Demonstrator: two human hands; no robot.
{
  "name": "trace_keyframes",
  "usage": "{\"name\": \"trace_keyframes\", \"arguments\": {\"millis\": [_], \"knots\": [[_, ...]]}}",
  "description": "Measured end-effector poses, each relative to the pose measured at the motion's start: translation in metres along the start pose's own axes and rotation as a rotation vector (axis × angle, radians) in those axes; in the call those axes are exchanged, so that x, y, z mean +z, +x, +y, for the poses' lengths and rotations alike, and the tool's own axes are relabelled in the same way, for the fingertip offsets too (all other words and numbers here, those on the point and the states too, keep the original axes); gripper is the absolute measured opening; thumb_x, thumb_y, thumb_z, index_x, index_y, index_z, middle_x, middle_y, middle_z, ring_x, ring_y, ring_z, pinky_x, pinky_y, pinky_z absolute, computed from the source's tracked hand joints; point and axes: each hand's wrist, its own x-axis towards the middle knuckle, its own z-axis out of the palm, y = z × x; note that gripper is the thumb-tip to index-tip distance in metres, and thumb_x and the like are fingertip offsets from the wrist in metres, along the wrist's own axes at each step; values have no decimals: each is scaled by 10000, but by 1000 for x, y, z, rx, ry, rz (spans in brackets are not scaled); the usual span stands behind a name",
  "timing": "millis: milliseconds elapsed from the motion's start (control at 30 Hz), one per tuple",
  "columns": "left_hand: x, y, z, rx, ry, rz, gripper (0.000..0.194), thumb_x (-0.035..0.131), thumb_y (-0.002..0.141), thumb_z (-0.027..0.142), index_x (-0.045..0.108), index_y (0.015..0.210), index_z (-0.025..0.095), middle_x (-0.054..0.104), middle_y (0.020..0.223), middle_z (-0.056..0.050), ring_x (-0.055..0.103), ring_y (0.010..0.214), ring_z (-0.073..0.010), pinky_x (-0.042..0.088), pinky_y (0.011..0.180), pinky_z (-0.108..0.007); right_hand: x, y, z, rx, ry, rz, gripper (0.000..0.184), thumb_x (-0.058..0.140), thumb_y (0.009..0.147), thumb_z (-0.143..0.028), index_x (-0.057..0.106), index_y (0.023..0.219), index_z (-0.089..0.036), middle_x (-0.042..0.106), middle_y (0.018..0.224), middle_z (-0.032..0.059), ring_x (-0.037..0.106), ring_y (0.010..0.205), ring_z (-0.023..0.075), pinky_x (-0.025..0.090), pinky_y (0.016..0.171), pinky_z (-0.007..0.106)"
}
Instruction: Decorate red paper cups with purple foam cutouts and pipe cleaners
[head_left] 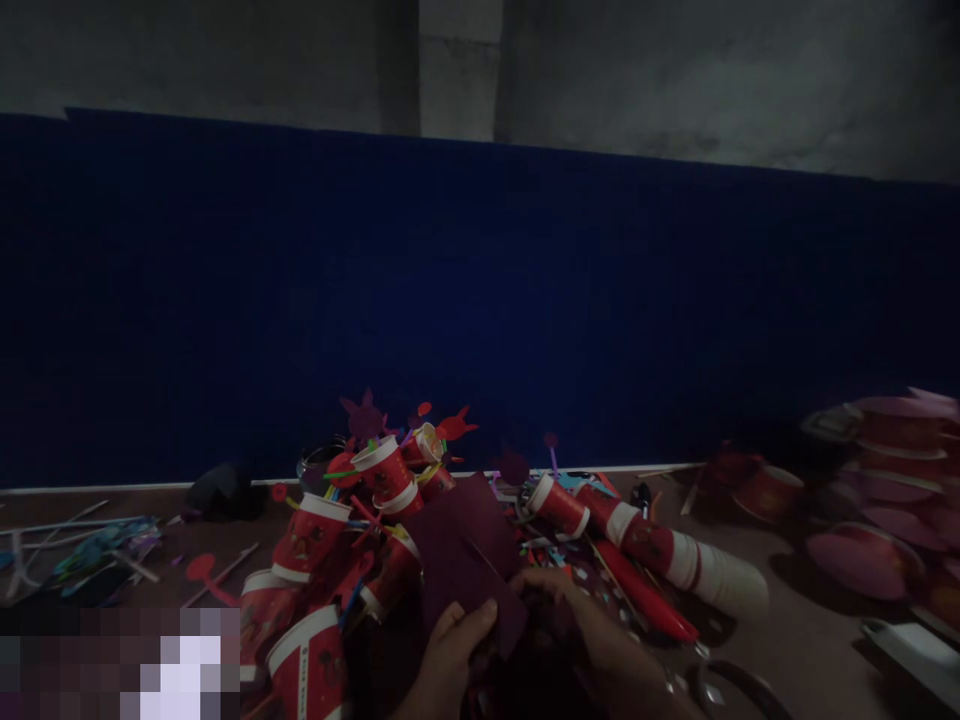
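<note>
A dark maroon sheet [465,550] is held up in front of me; I cannot tell whether it is paper or felt. My left hand [459,645] is closed on its lower edge, thumb lying on top. At the sheet's right edge, my right hand [559,600] has its fingers curled in. Whatever those fingers hold is hidden in shadow. A thin pale line runs slantwise across the sheet toward the right hand; it could be a slit or a blade. Red paper cups [397,570] with white rims crowd close to the sheet's left side.
A row of nested paper cups [712,570] lies right of my hands, beside a shiny red tube-like thing [649,595]. Stacked red cups or bowls [862,560] stand far right. Colourful scraps [105,560] litter the table's left. A blue panel [480,300] closes off the back.
</note>
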Motion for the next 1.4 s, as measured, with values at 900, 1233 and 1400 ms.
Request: {"name": "trace_keyframes", "arguments": {"millis": [900, 1233, 1400], "knots": [[-11, 9, -1, 270, 110, 79, 452, 744, 515, 550, 684, 709, 146, 635, 619, -11, 599, 698, -181, 467, 638, -260, 22, -3, -12, -117, 16, 72, 339, 661, 658, -502, 665, 862, -231, 655, 864, 60, 583, 847, 236, 419, 811, 353], [-5, 7, -4, 290, 109, 78, 474, 742, 543, 524, 693, 824, 145, 707, 786, -68, 638, 815, -238, 484, 752, -317, 15, 6, 6, -133, -6, 168, 313, 660, 652, -499, 676, 811, -230, 653, 977, 68, 569, 933, 256, 429, 838, 372], [-3, 6, -4, 209, -16, 23, 429, 760, 546, 474, 694, 806, 140, 722, 819, -88, 641, 893, -268, 467, 849, -359, 6, 4, 20, -195, -55, 239, 421, 702, 617, -513, 674, 937, -240, 641, 1068, 90, 532, 1052, 290, 392, 933, 425]]}}
